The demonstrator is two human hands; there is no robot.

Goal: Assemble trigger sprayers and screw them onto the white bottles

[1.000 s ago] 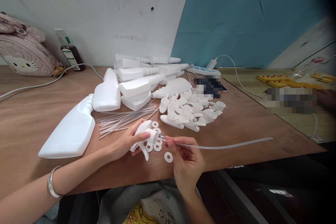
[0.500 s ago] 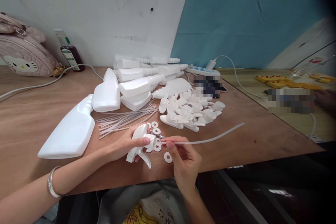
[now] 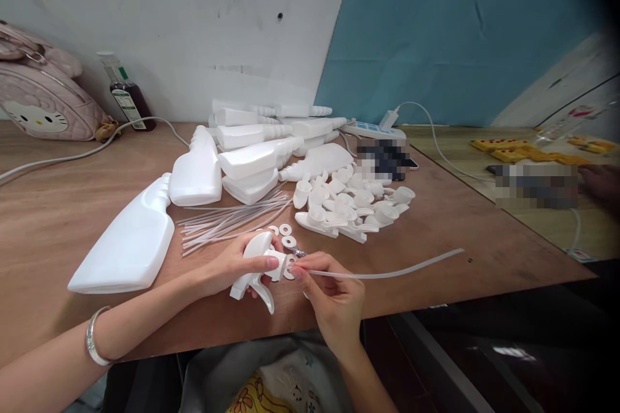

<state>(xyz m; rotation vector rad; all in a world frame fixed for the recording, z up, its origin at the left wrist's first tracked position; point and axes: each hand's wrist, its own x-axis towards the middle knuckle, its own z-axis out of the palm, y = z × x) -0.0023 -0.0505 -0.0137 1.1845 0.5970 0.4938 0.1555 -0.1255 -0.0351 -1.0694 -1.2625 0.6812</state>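
My left hand (image 3: pixel 242 263) is closed round a white trigger spray head (image 3: pixel 256 247), its collar facing right and its trigger hanging down. Between the thumb and fingers of my right hand (image 3: pixel 336 300) is a thin translucent tube (image 3: pixel 387 274). The tube's near end is at the collar's opening; my fingertips hide whether it sits inside. Its long free end curves off to the right. White ring washers (image 3: pixel 289 242) lie on the table just behind and under my hands. A loose bundle of similar tubes (image 3: pixel 227 222) rests behind my left hand.
White bottles (image 3: pixel 256 158) lie piled at the back, with one large bottle (image 3: pixel 128 239) at left. Several spray heads (image 3: pixel 346 206) are heaped right of centre. A pink bag (image 3: pixel 46 100), a dark glass bottle (image 3: pixel 128 100) and a power strip (image 3: pixel 375 130) stand along the wall. Another person's hand (image 3: pixel 600 182) shows far right.
My right hand has shifted slightly left and down, closer to the collar. The tube's free end has dropped and swung a little to the right. My left hand still grips the spray head.
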